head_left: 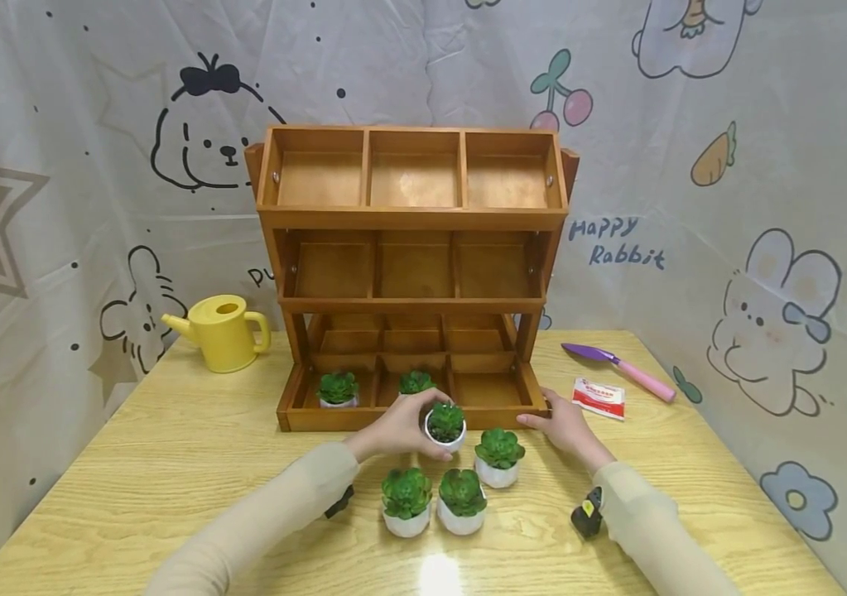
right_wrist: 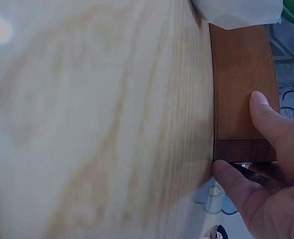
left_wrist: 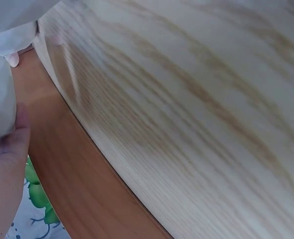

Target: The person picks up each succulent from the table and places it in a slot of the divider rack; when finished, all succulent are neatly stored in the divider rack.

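Note:
My left hand (head_left: 402, 424) holds a small succulent in a white pot (head_left: 445, 425) in front of the lowest tier of the wooden plant shelf (head_left: 411, 219). In the left wrist view, its fingers (left_wrist: 18, 132) curl against the white pot (left_wrist: 0, 99). Two potted succulents sit in the bottom tier, one in the left compartment (head_left: 338, 387) and one in the middle (head_left: 416, 382), partly behind the hand. My right hand (head_left: 566, 426) grips the shelf's front right corner; its thumb lies on the front board (right_wrist: 244, 74) in the right wrist view.
Three more potted succulents (head_left: 498, 455) stand on the wooden table (head_left: 132, 472) before the shelf. A yellow watering can (head_left: 228, 335) is at the left. Beyond my right hand lie a red and white packet (head_left: 599, 399) and a purple trowel with a pink handle (head_left: 642, 381).

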`<state>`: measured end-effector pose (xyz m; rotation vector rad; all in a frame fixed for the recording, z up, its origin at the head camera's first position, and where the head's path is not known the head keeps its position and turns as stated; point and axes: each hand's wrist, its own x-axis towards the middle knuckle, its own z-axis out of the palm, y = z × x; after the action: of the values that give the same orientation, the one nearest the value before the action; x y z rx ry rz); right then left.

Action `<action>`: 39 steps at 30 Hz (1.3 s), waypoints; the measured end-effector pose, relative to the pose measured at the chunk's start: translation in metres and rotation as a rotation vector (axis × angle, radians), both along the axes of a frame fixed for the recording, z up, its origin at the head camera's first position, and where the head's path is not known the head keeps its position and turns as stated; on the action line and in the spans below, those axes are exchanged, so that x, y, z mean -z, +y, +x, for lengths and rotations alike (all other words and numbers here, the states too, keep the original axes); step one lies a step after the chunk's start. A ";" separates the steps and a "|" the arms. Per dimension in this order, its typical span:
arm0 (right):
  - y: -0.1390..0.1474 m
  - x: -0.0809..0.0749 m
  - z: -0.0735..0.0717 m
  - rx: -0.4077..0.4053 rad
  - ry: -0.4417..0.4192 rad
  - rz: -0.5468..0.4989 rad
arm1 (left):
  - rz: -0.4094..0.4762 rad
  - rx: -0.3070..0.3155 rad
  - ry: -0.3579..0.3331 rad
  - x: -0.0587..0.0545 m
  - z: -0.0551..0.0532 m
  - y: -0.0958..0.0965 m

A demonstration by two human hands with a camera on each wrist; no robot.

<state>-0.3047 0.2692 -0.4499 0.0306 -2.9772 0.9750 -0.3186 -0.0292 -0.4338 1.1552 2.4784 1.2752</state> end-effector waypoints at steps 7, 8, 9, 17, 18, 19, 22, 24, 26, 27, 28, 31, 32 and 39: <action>0.000 0.000 0.000 0.000 0.006 0.008 | 0.018 0.005 0.083 0.000 0.000 0.003; 0.000 0.000 0.000 0.000 0.006 0.009 | 0.017 0.002 0.104 0.000 0.000 0.004; 0.000 0.000 0.000 0.000 0.006 0.010 | 0.022 0.000 0.122 -0.001 -0.001 0.005; 0.000 0.000 -0.001 -0.011 0.023 0.012 | 0.035 -0.044 0.205 -0.003 -0.003 0.011; 0.000 0.000 0.000 -0.011 0.026 0.016 | 0.036 -0.043 0.207 -0.003 -0.003 0.011; 0.000 0.000 0.000 -0.011 0.029 0.021 | 0.038 -0.041 0.207 -0.003 -0.003 0.012; 0.000 0.000 0.000 -0.012 0.026 0.026 | 0.029 -0.038 0.213 -0.003 -0.003 0.013; 0.000 -0.001 0.000 -0.012 0.023 0.027 | 0.011 -0.035 0.214 -0.003 -0.005 0.014; 0.001 -0.002 0.001 -0.009 0.020 0.027 | 0.000 -0.025 0.226 -0.005 -0.007 0.016; 0.001 -0.003 0.001 -0.008 0.020 0.030 | -0.007 -0.021 0.231 -0.006 -0.008 0.017; 0.000 -0.003 0.001 -0.007 0.018 0.027 | -0.007 -0.013 0.231 -0.007 -0.009 0.018; 0.000 -0.003 0.001 -0.010 0.019 0.026 | 0.007 0.002 0.213 -0.011 -0.014 0.022; 0.000 -0.003 0.001 -0.011 0.020 0.026 | 0.010 0.003 0.197 -0.012 -0.015 0.023; -0.001 -0.003 0.000 -0.009 0.021 0.022 | 0.013 -0.012 0.187 -0.014 -0.022 0.027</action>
<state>-0.3046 0.2680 -0.4474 0.0548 -2.9713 0.9371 -0.3404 -0.0019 -0.4196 1.3211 2.6135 1.2414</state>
